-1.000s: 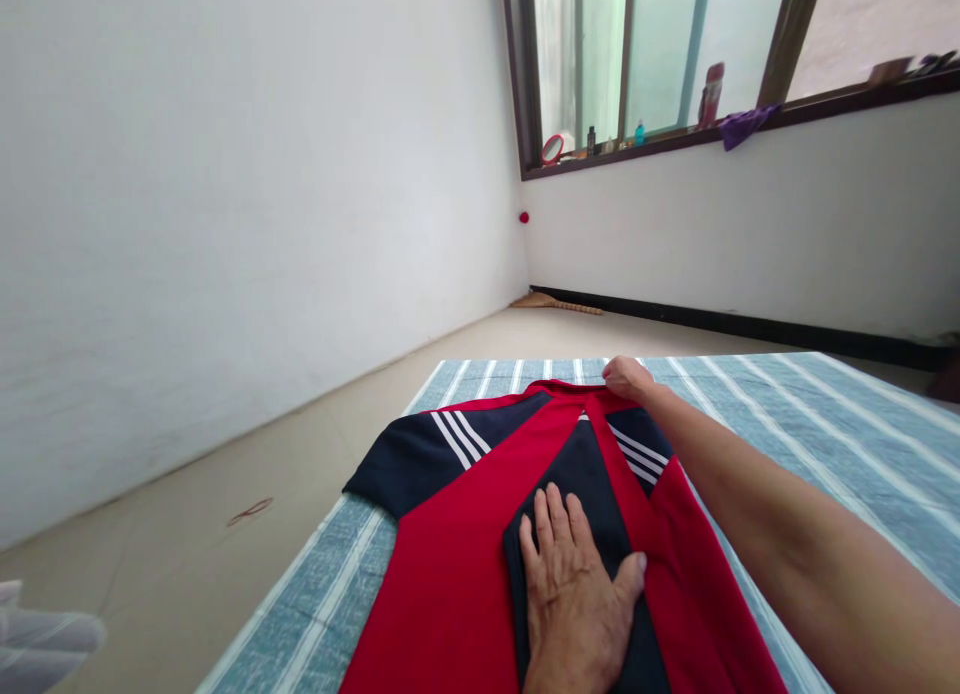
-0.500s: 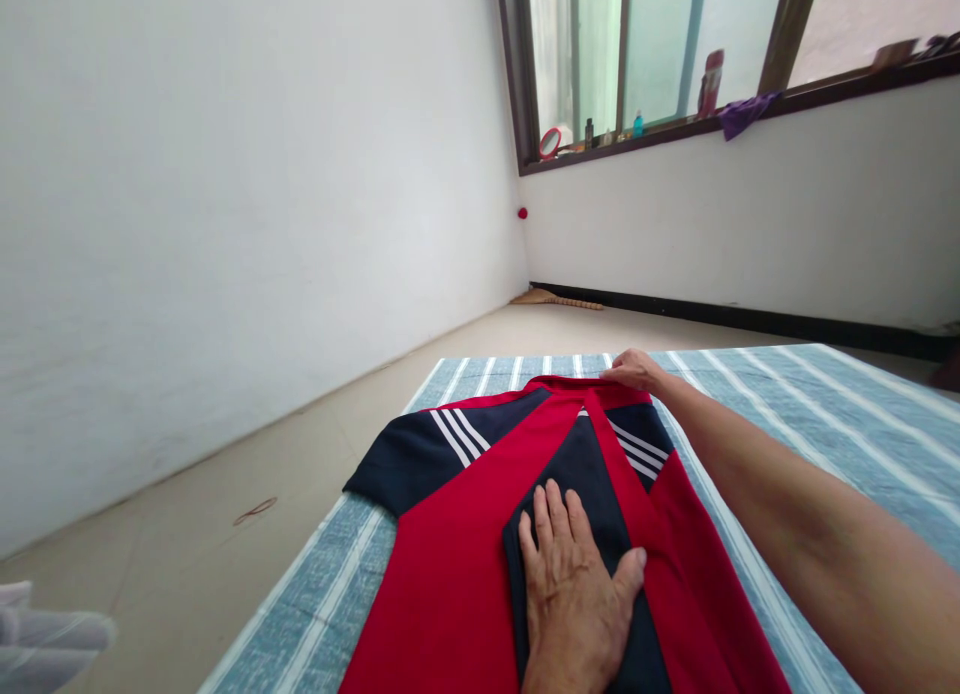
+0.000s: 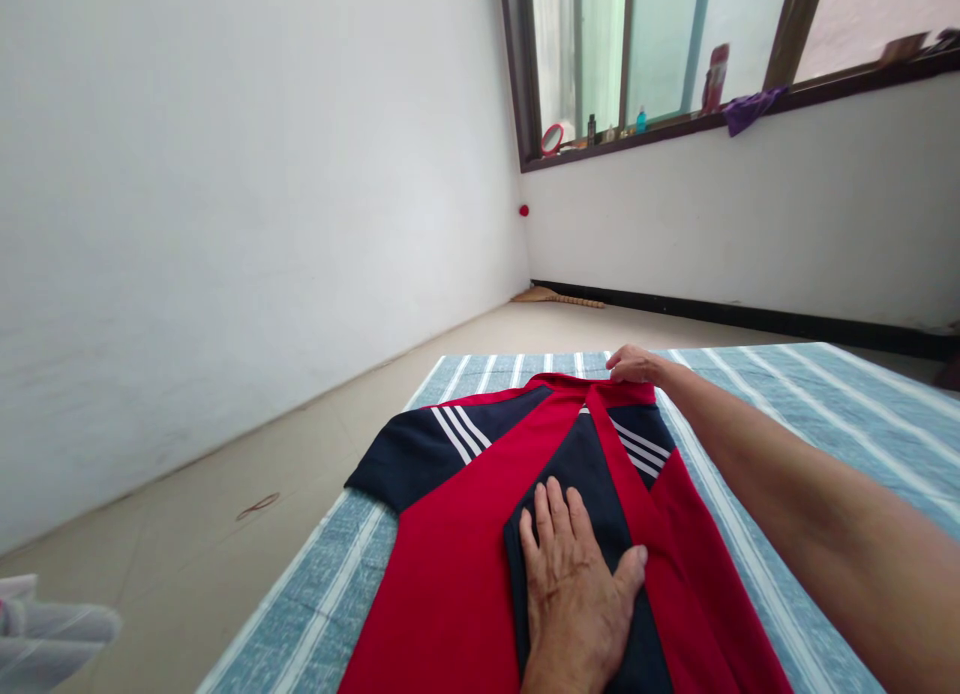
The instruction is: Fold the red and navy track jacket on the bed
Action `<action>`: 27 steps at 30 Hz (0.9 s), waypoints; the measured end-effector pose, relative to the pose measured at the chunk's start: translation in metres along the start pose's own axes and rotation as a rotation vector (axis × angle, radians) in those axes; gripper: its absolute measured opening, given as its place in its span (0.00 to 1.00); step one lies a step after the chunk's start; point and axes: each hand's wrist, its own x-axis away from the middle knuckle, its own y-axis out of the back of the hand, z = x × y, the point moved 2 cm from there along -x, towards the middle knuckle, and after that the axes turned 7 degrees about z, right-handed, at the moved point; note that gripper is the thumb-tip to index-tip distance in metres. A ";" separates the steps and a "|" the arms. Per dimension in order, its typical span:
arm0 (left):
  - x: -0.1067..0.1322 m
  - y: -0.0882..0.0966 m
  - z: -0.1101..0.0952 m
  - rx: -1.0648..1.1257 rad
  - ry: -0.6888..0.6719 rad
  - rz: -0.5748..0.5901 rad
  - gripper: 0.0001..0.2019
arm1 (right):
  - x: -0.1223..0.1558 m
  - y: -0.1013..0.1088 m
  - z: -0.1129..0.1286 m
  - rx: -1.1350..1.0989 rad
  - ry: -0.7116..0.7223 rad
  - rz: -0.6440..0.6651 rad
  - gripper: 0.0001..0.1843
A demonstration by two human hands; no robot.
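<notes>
A red and navy sports shirt [image 3: 457, 564] with white stripes on its shoulders lies spread on a striped blue cloth [image 3: 345, 564]. Its left-hand sleeve sticks out to the side, while the right side is folded inward over the body. My left hand [image 3: 574, 594] rests flat on the navy panel in the middle, fingers stretched out and thumb apart. At the shirt's far edge, my right hand [image 3: 634, 365] has its fingers closed on the red fabric near the right corner. The fingertips there are partly hidden.
White walls meet in a corner beyond the cloth. A broom [image 3: 559, 297] lies on the floor there. On the windowsill stand a round mirror [image 3: 552, 139], small bottles, a red flask [image 3: 715, 79] and a purple cloth [image 3: 750, 110]. A thin brown loop [image 3: 257, 506] lies on the floor at left.
My right hand has shifted very slightly up at the far edge of the shirt. My left hand stays flat in place, and the shirt looks the same.
</notes>
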 end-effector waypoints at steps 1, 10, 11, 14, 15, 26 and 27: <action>0.000 0.000 0.000 0.000 0.001 0.004 0.40 | 0.000 0.001 0.001 -0.005 -0.013 0.028 0.16; -0.001 0.003 -0.002 0.003 0.010 0.036 0.40 | 0.004 0.015 0.004 -0.240 -0.051 0.084 0.15; 0.000 0.003 -0.002 0.004 0.012 0.036 0.41 | 0.005 0.016 0.003 -0.288 -0.035 0.058 0.15; 0.000 0.003 -0.002 0.014 0.015 0.037 0.41 | 0.009 0.017 -0.002 -0.435 0.017 -0.042 0.16; -0.001 0.003 -0.002 0.017 0.014 0.036 0.41 | 0.010 0.016 -0.004 -0.476 0.029 -0.074 0.16; -0.002 0.002 -0.001 0.040 0.011 0.023 0.41 | 0.023 0.016 -0.009 -0.423 0.117 0.044 0.11; -0.002 0.002 -0.001 0.041 0.007 0.018 0.41 | 0.022 0.018 -0.006 -0.379 0.108 0.068 0.11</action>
